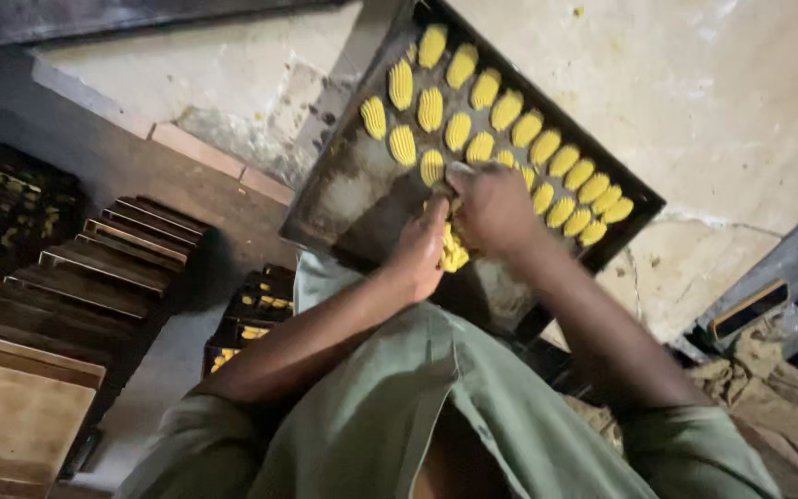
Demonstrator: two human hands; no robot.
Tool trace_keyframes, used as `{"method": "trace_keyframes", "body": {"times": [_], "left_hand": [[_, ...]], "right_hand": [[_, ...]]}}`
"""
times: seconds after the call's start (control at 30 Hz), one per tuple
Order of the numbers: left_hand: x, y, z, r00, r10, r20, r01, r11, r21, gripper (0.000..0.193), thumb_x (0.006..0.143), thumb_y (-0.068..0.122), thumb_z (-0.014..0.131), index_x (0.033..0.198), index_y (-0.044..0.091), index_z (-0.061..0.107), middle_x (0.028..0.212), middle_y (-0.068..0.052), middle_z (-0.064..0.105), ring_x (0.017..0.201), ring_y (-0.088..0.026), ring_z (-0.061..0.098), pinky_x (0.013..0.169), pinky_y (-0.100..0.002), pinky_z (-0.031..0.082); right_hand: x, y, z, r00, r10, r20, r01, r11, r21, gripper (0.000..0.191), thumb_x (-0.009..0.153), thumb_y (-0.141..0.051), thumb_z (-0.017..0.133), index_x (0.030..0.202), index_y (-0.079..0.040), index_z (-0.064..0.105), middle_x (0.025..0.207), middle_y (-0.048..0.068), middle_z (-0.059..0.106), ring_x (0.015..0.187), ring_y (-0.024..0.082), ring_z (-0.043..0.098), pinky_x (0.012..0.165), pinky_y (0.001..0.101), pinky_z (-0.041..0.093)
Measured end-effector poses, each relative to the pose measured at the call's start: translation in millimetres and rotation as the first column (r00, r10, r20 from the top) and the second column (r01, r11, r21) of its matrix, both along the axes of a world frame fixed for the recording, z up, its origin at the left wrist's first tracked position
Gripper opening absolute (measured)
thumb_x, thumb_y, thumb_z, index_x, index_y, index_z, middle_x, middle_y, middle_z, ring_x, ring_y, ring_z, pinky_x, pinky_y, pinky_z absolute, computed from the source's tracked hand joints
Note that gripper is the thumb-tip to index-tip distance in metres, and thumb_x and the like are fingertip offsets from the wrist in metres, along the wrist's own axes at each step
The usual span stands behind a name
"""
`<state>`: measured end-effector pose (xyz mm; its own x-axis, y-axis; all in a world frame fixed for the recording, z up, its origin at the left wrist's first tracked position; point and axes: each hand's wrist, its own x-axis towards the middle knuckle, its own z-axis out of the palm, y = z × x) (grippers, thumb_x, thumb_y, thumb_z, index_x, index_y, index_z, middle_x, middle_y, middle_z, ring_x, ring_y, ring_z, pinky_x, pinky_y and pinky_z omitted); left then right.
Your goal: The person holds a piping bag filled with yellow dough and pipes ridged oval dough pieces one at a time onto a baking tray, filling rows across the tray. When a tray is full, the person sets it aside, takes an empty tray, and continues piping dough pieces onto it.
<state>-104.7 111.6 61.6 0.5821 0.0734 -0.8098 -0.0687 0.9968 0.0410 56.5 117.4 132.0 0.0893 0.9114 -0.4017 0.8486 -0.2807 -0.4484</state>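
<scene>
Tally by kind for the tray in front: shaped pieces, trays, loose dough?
yellow ridged dough pieces: about 24, some hidden
dark baking tray: 1
yellow dough lump: 1
Total: about 26

Dim room, pale flour-dusted worktop (722, 102) — stacked dark trays (94, 268) left, wooden board (16, 416), crumpled cloth (787, 407) right

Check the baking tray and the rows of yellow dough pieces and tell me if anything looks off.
Nothing looks damaged or spilled. The ridged yellow dough pieces lie in fairly even rows on the dark baking tray, whose near end is bare, with pale floury smears. Both hands, left and right, meet over a yellow dough lump at the rows' end.
</scene>
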Motion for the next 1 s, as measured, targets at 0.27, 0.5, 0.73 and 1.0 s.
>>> {"method": "trace_keyframes", "body": {"times": [0.27, 0.5, 0.73, 1.0], "left_hand": [[25, -8, 10, 0.994, 0.037, 0.102, -0.041, 0.998, 0.037, 0.038, 0.104, 0.04, 0.048, 0.122, 0.009, 0.058, 0.115, -0.006, 0.068, 0.099, -0.019, 0.07, 0.077, -0.04, 0.061], [27, -42, -6, 0.999, -0.042, -0.005, 0.042, 0.999, -0.005, 0.038, 0.104, 0.042, 0.051, 0.123, 0.01, 0.06, 0.112, -0.003, 0.067, 0.096, -0.018, 0.065, 0.077, -0.038, 0.055], [28, -78, -12, 0.999, -0.028, 0.041, 0.025, 0.997, 0.074, 0.04, 0.107, 0.042, 0.052, 0.123, 0.006, 0.059, 0.113, -0.006, 0.065, 0.098, -0.02, 0.065, 0.082, -0.04, 0.056], [50, -83, -7, 0.988, -0.065, 0.138, 0.073, 0.996, -0.052, 0.044, 0.101, 0.048, 0.045, 0.124, 0.013, 0.059, 0.119, -0.004, 0.067, 0.104, -0.021, 0.069, 0.086, -0.045, 0.061]], "right_hand": [[5, -31, 5, 0.985, -0.003, 0.173, -0.011, 0.997, 0.08, 0.022, 0.085, -0.019, 0.069, 0.103, -0.006, 0.068, 0.079, 0.02, 0.069, 0.077, 0.044, 0.067, 0.071, 0.0556, 0.051], [18, -54, 15, 0.994, 0.079, -0.073, -0.091, 0.979, -0.18, 0.022, 0.073, -0.019, 0.073, 0.09, -0.006, 0.066, 0.079, 0.021, 0.069, 0.079, 0.044, 0.067, 0.069, 0.0557, 0.051], [11, -85, 9, 0.977, -0.149, 0.153, 0.133, 0.985, 0.105, 0.021, 0.077, -0.018, 0.07, 0.091, -0.003, 0.064, 0.083, 0.023, 0.069, 0.081, 0.045, 0.067, 0.071, 0.0547, 0.052], [27, -119, 13, 0.997, -0.014, 0.07, 0.021, 0.995, -0.101, 0.023, 0.08, -0.018, 0.069, 0.099, -0.004, 0.067, 0.078, 0.022, 0.068, 0.079, 0.043, 0.068, 0.071, 0.0539, 0.053]]}}
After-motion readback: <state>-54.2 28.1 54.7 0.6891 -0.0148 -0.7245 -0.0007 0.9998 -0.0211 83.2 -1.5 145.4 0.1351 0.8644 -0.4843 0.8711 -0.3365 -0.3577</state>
